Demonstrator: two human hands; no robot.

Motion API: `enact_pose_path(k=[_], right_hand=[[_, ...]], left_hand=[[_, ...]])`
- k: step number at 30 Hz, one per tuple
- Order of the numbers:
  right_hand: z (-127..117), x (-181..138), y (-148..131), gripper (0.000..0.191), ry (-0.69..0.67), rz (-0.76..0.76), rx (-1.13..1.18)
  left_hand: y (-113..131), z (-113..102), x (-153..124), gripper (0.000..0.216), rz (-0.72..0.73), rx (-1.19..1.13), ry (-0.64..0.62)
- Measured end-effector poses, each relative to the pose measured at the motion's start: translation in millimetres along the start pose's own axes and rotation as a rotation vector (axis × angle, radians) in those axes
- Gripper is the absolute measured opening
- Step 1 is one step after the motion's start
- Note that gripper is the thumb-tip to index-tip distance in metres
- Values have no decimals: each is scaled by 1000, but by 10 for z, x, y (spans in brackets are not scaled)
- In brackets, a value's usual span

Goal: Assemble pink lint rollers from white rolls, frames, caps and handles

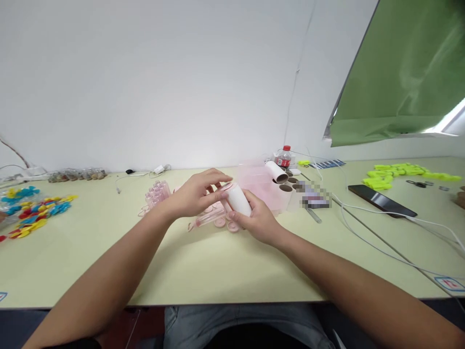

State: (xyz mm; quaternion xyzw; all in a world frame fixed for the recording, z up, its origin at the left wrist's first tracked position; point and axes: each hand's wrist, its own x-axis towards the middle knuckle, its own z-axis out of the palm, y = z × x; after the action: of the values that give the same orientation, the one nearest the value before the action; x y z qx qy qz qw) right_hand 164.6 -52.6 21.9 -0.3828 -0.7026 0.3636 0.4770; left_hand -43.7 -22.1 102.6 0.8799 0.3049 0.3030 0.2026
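My right hand (pixel 258 220) is wrapped round a white roll (pixel 240 199), holding it tilted above the table. My left hand (pixel 198 194) pinches a pale pink round cap (pixel 225 186) at the roll's upper end. Under and around both hands lie pink plastic parts (pixel 214 219): several round discs and long handle pieces. A cluster of clear pink pieces (pixel 157 193) stands just left of my left hand.
A pink translucent box (pixel 258 186) with another white roll (pixel 276 171) and brown tube ends sits behind my hands. A cola bottle (pixel 284 157), a black phone (pixel 381 200) with white cables, neon-green parts (pixel 394 173) at right, coloured plastic pieces (pixel 34 211) at left.
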Motion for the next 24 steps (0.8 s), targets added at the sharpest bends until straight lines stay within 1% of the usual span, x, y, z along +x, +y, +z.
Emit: enact_pose_path(k=[2,4,6,10,14,19,24], right_hand=[[28,-57,47,51,-44,-22,26],[42,-102,81,50,-72,-49,20],[47,-132,103,49,-74,-96,-27],[56,-157,121,46,-85,-192,-114],[64,-158,119,44,-70,-260,-177],[57,-153,130,41,-66,-292,-214],[81,-150,143,42,-61,-317,-244]], left_hand=[[84,-80,78,29,-48,-18,-154],[132,-141,134,27,-112,-52,-277],[154,-175,167,25,-138,-82,-360],[169,-186,190,19,-130,-79,-475],[184,-176,191,18,-132,-65,-525],[203,-157,206,19,-127,-78,-550],[188,-184,234,22,-129,-82,-611]])
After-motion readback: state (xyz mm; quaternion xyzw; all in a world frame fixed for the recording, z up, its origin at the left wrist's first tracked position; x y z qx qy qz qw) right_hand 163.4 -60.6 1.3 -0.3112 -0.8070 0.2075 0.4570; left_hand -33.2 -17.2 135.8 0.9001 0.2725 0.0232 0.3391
